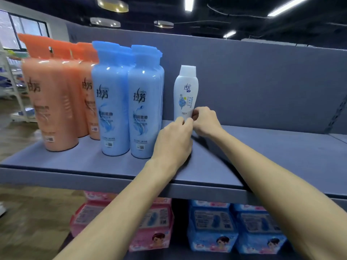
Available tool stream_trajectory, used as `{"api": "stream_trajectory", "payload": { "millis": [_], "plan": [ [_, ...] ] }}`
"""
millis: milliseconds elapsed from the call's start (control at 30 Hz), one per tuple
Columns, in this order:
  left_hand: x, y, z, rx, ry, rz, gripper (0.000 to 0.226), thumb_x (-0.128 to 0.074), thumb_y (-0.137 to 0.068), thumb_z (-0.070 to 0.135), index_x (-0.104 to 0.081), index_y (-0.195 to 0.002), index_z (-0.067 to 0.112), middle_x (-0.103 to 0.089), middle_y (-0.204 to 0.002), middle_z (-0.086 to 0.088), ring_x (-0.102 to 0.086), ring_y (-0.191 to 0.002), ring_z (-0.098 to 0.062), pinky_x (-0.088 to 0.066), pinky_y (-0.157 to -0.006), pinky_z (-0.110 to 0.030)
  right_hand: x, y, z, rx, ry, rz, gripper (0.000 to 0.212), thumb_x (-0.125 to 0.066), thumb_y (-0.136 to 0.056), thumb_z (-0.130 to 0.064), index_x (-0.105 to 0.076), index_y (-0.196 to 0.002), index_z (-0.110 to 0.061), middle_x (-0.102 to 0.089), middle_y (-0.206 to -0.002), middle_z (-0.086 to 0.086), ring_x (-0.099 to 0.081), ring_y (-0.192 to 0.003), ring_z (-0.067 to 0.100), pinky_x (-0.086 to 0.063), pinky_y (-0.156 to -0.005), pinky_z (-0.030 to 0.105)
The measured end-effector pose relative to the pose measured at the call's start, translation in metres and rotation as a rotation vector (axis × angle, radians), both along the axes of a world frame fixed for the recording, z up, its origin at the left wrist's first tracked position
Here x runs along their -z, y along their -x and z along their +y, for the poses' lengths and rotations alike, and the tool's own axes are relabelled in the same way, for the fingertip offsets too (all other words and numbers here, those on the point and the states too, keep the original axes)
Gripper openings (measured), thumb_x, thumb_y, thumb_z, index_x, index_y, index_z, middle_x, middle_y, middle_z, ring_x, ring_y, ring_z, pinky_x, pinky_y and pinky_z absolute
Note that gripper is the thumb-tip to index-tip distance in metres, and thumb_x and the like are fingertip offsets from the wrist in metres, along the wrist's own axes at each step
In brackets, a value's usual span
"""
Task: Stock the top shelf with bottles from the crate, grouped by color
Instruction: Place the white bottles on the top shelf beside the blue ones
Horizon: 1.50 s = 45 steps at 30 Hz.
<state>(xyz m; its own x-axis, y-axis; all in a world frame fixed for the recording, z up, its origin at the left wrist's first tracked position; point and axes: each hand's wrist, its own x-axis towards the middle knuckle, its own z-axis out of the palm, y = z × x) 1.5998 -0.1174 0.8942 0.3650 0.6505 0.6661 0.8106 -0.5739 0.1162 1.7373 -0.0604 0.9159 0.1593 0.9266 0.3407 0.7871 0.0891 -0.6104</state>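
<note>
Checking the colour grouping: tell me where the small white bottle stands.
In the head view, the small white plastic bottle stands upright on the grey top shelf, right of the tall blue bottles, with both hands' fingers at its base.

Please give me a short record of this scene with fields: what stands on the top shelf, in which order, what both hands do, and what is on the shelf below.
top shelf: grey, bottles stand upright at its left part
orange bottles: group at far left
blue bottles: group right of the orange ones
white bottle: single, upright, apart from the blue group, toward the back
left hand: fingertips at the white bottle's base
right hand: fingertips at the base, from the other side
lower shelf: pink packs at left, blue packs at right
crate: not in view
</note>
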Motion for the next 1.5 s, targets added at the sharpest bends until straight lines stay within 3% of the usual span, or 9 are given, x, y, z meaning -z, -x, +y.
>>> {"api": "stream_trajectory", "payload": {
  "millis": [233, 333, 400, 567, 733, 933, 1167, 1333, 1500],
  "plan": [
    [0.006, -0.001, 0.005, 0.012, -0.062, -0.021, 0.022, -0.050, -0.086, 0.015, -0.051, -0.108, 0.014, -0.056, -0.103, -0.002, -0.054, -0.093, -0.024, -0.029, -0.062, -0.032, 0.011, 0.007, 0.041, 0.064, -0.004, 0.013, 0.014, -0.062, -0.074, -0.017, -0.061, -0.081, -0.004, -0.068, -0.086, 0.010, -0.048, -0.067, 0.023, -0.042, -0.055, 0.026],
    [0.007, 0.000, 0.004, 0.032, -0.106, -0.046, 0.014, -0.059, -0.077, 0.010, -0.052, -0.089, 0.012, -0.055, -0.084, -0.004, -0.055, -0.073, -0.027, -0.026, -0.053, -0.032, 0.020, 0.007, 0.044, 0.059, -0.024, -0.021, 0.021, -0.052, -0.073, -0.011, -0.064, -0.087, -0.001, -0.069, -0.086, 0.010, -0.054, -0.070, 0.031, -0.053, -0.067, 0.033],
    [0.010, -0.002, 0.006, 0.030, -0.149, -0.047, 0.016, -0.064, -0.071, 0.009, -0.052, -0.082, 0.012, -0.054, -0.075, -0.005, -0.053, -0.064, -0.028, -0.024, -0.049, -0.030, 0.021, 0.005, 0.043, 0.062, -0.036, -0.026, 0.026, -0.050, -0.074, -0.008, -0.067, -0.093, -0.002, -0.070, -0.088, 0.009, -0.065, -0.088, 0.036, -0.057, -0.079, 0.039],
    [0.012, -0.003, 0.006, 0.027, -0.176, -0.047, 0.018, -0.065, -0.069, 0.010, -0.052, -0.080, 0.013, -0.057, -0.076, -0.005, -0.055, -0.065, -0.027, -0.024, -0.049, -0.029, 0.021, 0.005, 0.045, 0.072, -0.047, -0.032, 0.020, -0.058, -0.077, -0.012, -0.068, -0.094, -0.007, -0.070, -0.089, 0.007, -0.066, -0.089, 0.032, -0.056, -0.082, 0.041],
    [0.012, -0.003, 0.006, 0.032, -0.162, -0.011, 0.020, -0.060, -0.075, 0.013, -0.056, -0.095, 0.010, -0.064, -0.098, -0.008, -0.058, -0.075, -0.029, -0.028, -0.051, -0.030, 0.020, 0.004, 0.047, 0.083, -0.095, -0.001, 0.024, -0.075, -0.074, -0.028, -0.068, -0.092, -0.014, -0.070, -0.087, 0.000, -0.066, -0.086, 0.024, -0.056, -0.081, 0.037],
    [0.009, -0.002, 0.006, 0.038, -0.258, -0.014, 0.023, -0.066, -0.065, 0.014, -0.046, -0.074, 0.016, -0.052, -0.069, -0.001, -0.049, -0.057, -0.023, -0.018, -0.044, -0.026, 0.005, -0.008, 0.031, 0.152, -0.244, 0.013, 0.036, -0.079, -0.075, -0.032, -0.067, -0.104, -0.014, -0.070, -0.092, -0.001, -0.066, -0.090, 0.018, -0.055, -0.085, 0.037],
    [0.000, 0.001, -0.006, 0.053, -0.244, 0.044, 0.021, -0.070, -0.063, 0.019, -0.056, -0.076, 0.015, -0.053, -0.067, 0.001, -0.054, -0.056, -0.023, -0.019, -0.044, -0.024, -0.018, -0.019, -0.039, 0.141, -0.177, -0.288, 0.042, -0.074, -0.080, -0.037, -0.062, -0.114, -0.017, -0.068, -0.104, 0.000, -0.062, -0.097, 0.024, -0.053, -0.085, 0.037],
    [-0.008, -0.002, -0.023, 0.037, -0.246, 0.220, 0.029, -0.077, -0.046, 0.012, -0.063, -0.072, 0.013, -0.055, -0.060, -0.001, -0.054, -0.050, -0.024, -0.018, -0.042, -0.023, -0.028, -0.018, -0.097, 0.127, -0.175, -0.416, 0.031, -0.071, -0.083, -0.030, -0.059, -0.107, -0.014, -0.067, -0.098, 0.003, -0.061, -0.088, 0.027, -0.053, -0.079, 0.037],
    [-0.009, 0.005, -0.051, 0.042, -0.255, 0.198, 0.027, -0.075, -0.050, 0.011, -0.052, -0.064, 0.014, -0.053, -0.058, -0.001, -0.053, -0.050, -0.026, -0.017, -0.043, -0.023, -0.036, -0.020, -0.143, 0.113, -0.161, -0.573, 0.024, -0.064, -0.086, -0.026, -0.057, -0.104, -0.012, -0.065, -0.096, 0.007, -0.060, -0.089, 0.032, -0.053, -0.076, 0.040]
  ]
}}
